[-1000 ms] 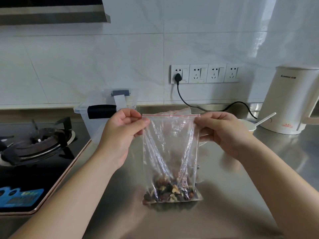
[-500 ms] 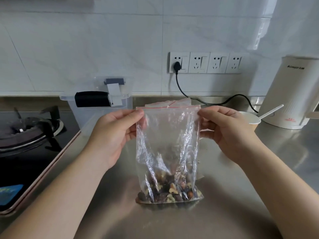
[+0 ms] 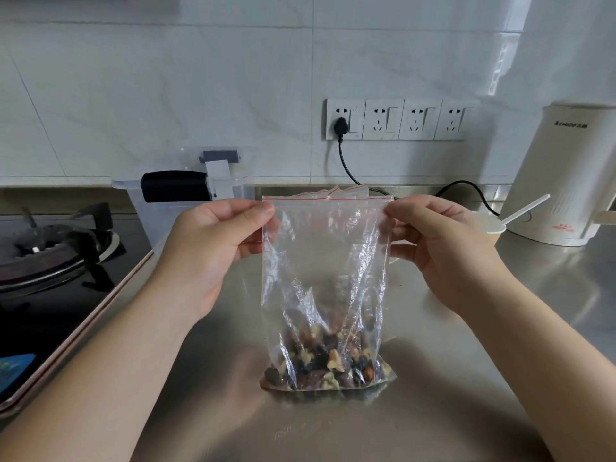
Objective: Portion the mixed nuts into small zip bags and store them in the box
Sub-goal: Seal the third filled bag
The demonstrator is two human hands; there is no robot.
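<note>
A clear zip bag (image 3: 325,261) with a red line along its top stands upright on the steel counter, its bottom resting on the surface. Mixed nuts (image 3: 325,365) fill its lowest part. My left hand (image 3: 213,248) pinches the bag's top left corner and my right hand (image 3: 440,245) pinches the top right corner, holding the top edge taut. More empty zip bags (image 3: 346,191) peek out just behind the held one. The clear plastic storage box (image 3: 146,215) with a black handle stands behind my left hand, partly hidden by it.
A gas hob (image 3: 50,261) lies to the left of the counter. At the right stand a cream kettle (image 3: 563,175) and a white bowl with a spoon (image 3: 520,213). A black cord (image 3: 350,171) runs from the wall sockets along the back.
The view has tilted down and drawn closer. Both hands keep their pinch on the bag's top corners, and the bag stays upright on the counter.
</note>
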